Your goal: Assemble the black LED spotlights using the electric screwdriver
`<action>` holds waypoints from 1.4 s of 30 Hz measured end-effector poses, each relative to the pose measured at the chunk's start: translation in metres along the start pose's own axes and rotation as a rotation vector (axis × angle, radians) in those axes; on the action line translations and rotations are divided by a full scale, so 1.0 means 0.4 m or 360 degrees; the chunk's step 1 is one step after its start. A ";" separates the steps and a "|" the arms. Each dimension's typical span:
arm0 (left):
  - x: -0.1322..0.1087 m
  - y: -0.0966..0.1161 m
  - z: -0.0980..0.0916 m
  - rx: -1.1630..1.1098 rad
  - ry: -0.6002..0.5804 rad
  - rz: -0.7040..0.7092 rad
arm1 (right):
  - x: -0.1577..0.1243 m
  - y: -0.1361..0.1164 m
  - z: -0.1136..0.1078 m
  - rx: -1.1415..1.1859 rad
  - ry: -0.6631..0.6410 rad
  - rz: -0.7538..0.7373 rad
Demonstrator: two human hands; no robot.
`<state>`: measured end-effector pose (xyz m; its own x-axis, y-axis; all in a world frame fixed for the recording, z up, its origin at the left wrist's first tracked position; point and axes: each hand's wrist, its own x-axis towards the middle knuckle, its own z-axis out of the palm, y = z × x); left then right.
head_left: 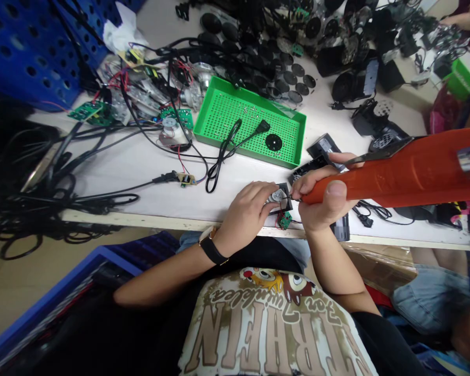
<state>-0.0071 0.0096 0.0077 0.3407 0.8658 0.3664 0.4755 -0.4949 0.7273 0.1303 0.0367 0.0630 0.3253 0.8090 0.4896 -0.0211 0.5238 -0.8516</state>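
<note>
My left hand point(250, 204), with a black watch on the wrist, is closed on a small black framed part with a silver motor point(277, 197) at the table's front edge. A small green circuit board point(285, 220) hangs from that part on red wires. My right hand point(321, 196) is wrapped round an orange electric screwdriver point(399, 172), whose tip touches the part by the motor.
A green perforated tray point(219, 112) holds a black cable point(229, 149) and a black disc point(273, 142). Black housings, discs, wires and circuit boards crowd the table's far side. Blue crates point(35, 47) stand at left. Another person's leg point(426, 300) shows at right.
</note>
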 end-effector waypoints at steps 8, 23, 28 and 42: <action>-0.001 0.000 0.001 -0.0039 -0.0019 -0.0032 | 0.001 0.014 -0.004 0.0062 -0.0131 -0.0023; -0.003 -0.021 0.029 -0.0109 0.0102 0.0024 | 0.027 -0.007 0.020 -0.0084 0.0019 -0.0026; -0.007 -0.014 0.026 -0.0187 0.0120 0.0019 | 0.004 -0.055 0.061 0.0271 0.0081 -0.0104; -0.008 -0.017 0.023 -0.0232 0.0101 0.0035 | -0.043 0.004 0.060 0.0134 -0.0195 -0.0012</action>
<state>-0.0039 0.0094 -0.0037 0.2957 0.8601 0.4156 0.3439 -0.5017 0.7937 0.1019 0.0299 0.0576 0.2080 0.8289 0.5192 -0.0997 0.5460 -0.8318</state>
